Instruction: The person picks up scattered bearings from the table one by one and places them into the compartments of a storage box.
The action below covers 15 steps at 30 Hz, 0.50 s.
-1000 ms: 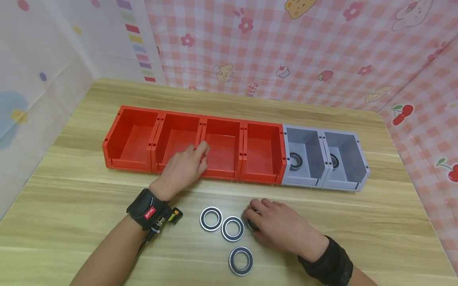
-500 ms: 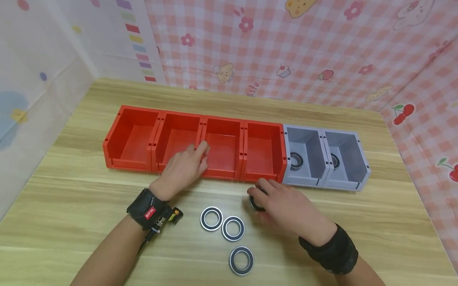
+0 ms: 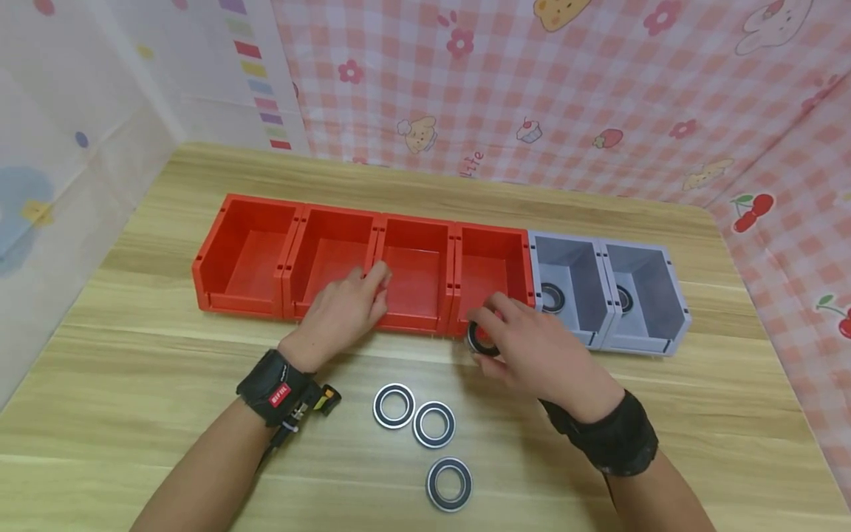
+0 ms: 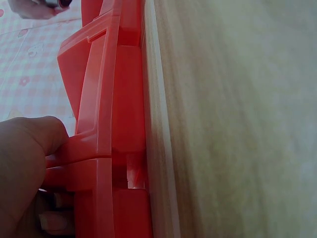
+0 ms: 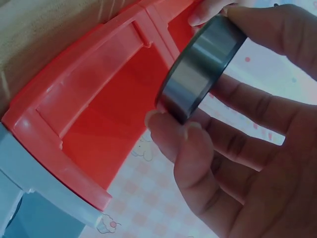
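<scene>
My right hand (image 3: 541, 355) pinches a ball bearing (image 5: 200, 67) by its edge between thumb and fingertips. The bearing is tilted and overlaps the front lip of the rightmost red bin (image 3: 490, 277) in the head view. With my left hand (image 3: 342, 314) I grip the adjoining side walls (image 4: 81, 148) of the two middle red bins, thumb on one side and fingers on the other. Three more bearings lie flat on the table: a left one (image 3: 394, 406), a middle one (image 3: 434, 425) close beside it, and a front one (image 3: 449, 484).
Red bins and two grey bins stand in one row across the wooden table (image 3: 133, 414). The left grey bin holds a bearing (image 3: 552, 297), and so does the right one, its bearing (image 3: 623, 298) against the left wall. A checked cloth wall (image 3: 505, 89) rises behind.
My right hand has lifted the bearing from beside the others on the table and carried it away from me to the rightmost red bin's front. My left hand stays in place.
</scene>
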Tool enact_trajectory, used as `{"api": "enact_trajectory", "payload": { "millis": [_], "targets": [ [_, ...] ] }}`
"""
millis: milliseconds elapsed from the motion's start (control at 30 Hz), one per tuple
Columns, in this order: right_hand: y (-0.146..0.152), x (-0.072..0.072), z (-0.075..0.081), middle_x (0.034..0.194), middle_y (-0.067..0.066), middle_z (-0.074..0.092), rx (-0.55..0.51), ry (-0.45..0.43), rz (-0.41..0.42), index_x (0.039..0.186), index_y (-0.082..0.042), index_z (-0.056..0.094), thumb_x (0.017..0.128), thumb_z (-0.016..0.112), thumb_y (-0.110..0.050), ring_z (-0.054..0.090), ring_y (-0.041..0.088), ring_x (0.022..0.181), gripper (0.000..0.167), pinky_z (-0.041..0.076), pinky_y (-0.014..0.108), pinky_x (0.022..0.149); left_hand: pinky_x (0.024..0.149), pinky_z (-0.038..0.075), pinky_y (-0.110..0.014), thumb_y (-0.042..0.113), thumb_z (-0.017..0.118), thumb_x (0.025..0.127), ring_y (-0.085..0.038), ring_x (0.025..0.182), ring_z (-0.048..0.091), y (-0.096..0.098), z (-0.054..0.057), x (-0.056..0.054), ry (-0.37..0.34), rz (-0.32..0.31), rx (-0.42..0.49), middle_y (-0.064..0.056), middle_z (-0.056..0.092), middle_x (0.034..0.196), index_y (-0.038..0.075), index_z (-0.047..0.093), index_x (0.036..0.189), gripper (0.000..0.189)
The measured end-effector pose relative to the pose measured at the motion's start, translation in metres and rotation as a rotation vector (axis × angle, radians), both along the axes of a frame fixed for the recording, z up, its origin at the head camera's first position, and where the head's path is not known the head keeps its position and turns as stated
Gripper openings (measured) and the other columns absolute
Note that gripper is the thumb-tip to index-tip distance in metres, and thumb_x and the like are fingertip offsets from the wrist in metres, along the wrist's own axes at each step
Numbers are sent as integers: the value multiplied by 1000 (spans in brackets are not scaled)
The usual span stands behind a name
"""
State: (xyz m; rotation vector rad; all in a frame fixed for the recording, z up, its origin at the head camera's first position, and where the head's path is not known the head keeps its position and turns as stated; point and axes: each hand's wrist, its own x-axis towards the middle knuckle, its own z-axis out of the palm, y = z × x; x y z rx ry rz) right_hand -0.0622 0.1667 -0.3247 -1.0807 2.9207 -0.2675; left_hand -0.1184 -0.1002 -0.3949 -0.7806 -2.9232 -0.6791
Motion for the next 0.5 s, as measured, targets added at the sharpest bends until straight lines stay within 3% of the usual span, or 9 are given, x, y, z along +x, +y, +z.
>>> {"api": "enact_trajectory", "payload": {
  "millis": [300, 500],
  "targets": [
    [-2, -16, -1, 97, 10, 56, 43, -6, -109, 116, -7, 61, 74, 80, -29, 59, 21, 71, 51, 55, 37, 65, 42, 30, -26, 12, 56, 89, -16, 48, 39, 0, 0, 1, 26, -7, 4, -2, 39, 62, 11, 42, 102, 19],
    [-4, -21, 0, 98, 11, 55, 48, -26, -150, 118, -7, 59, 75, 78, -29, 58, 21, 70, 52, 54, 38, 64, 42, 31, -26, 13, 56, 90, -16, 48, 40, -1, 0, 1, 6, 3, 0, -3, 40, 62, 13, 42, 102, 19]
  ]
}}
